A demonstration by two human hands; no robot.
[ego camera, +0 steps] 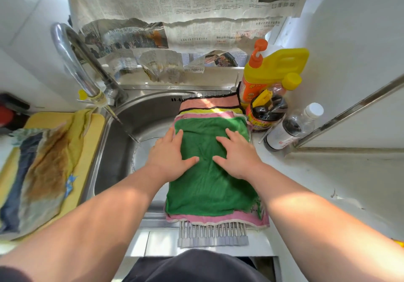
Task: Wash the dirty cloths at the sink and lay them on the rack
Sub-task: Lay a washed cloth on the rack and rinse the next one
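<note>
A white bench (317,183) holds a steel sink (122,150), seen from above by a person standing at its front edge. A roll-up steel rack (213,235) spans the right side of the sink from back rim to front rim, its bar ends showing at the front. Cloths lie flat on it in overlapping layers. Uppermost is a green cloth (207,183), resting on a pink-edged cloth (218,219). Toward the back rim, strips of yellow and salmon cloth show.

On the bench left of the sink, a yellow board (91,142) carries a brown-stained cloth (48,163) that looks unwashed. A curved tap (74,63) rises at the sink's back left corner. A yellow detergent jug (273,67) stands among bottles at the back right corner, just beside the rack.

The left hand (169,152) and right hand (236,152) lie palm down, side by side, on the far half of the green cloth. The fingers (178,136) are straight and spread, pressing flat and gripping nothing.

The step appears to be smoothing the green cloth onto the rack. Doing it well likely means sweeping both palms outward from the middle toward the cloth's edges, so creases flatten. Pressure should stay light so the layers beneath do not shift. The right hand's sweep should stop short of the bottles.
</note>
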